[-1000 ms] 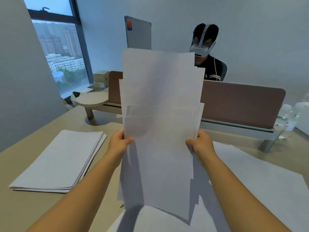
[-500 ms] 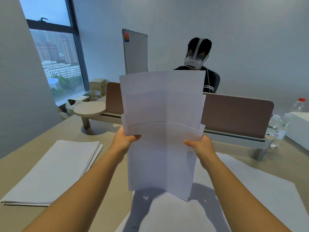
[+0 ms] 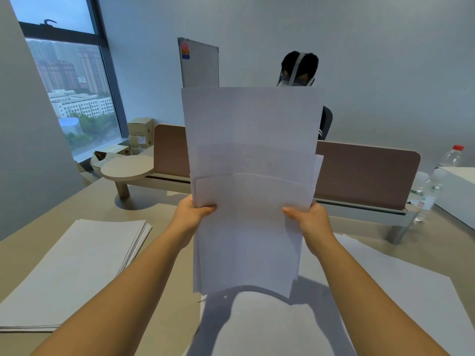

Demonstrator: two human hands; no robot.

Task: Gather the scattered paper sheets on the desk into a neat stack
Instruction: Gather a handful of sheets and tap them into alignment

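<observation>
I hold a bundle of white paper sheets (image 3: 250,155) upright in front of me, above the desk. My left hand (image 3: 191,214) grips its left edge and my right hand (image 3: 309,220) grips its right edge, thumbs on the near face. The sheets' top edges are uneven, one shorter front sheet ending about halfway up. A neat stack of paper (image 3: 74,273) lies on the desk at the left. More loose sheets (image 3: 401,286) lie flat on the desk under and right of the bundle.
The beige desk (image 3: 172,286) ends at a brown divider panel (image 3: 367,173). A person wearing a headset (image 3: 299,70) sits behind it. Water bottles (image 3: 431,186) and a white box (image 3: 460,191) stand at the right. A round stand (image 3: 127,167) and cardboard boxes (image 3: 140,136) are at the back left.
The spread sheets have slid together into a tighter bundle with more even edges. Both hands kept their hold on its sides, and the bundle now hangs a little lower.
</observation>
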